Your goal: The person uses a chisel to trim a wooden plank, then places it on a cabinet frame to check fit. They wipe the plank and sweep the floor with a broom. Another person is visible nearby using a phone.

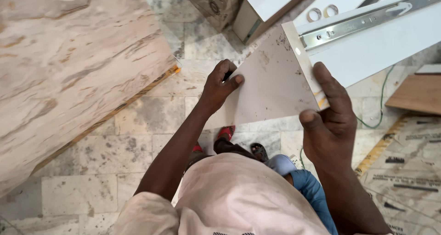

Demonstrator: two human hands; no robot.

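Observation:
I hold a drawer box in front of me, its pale speckled bottom panel (271, 85) facing up. My left hand (219, 85) grips the panel's left edge, thumb on top. My right hand (328, 118) clasps the near corner, where the bottom meets the white side panel (381, 44). A metal drawer slide (363, 21) runs along that white side, up and to the right.
A big wood-grain board (69, 65) lies at the left over the marble tile floor (133, 143). Cardboard boxes (211, 3) and white boards (271, 0) are at the top. A green wire (380, 106), a brown board (418, 92) and flattened cardboard (404, 170) lie at right.

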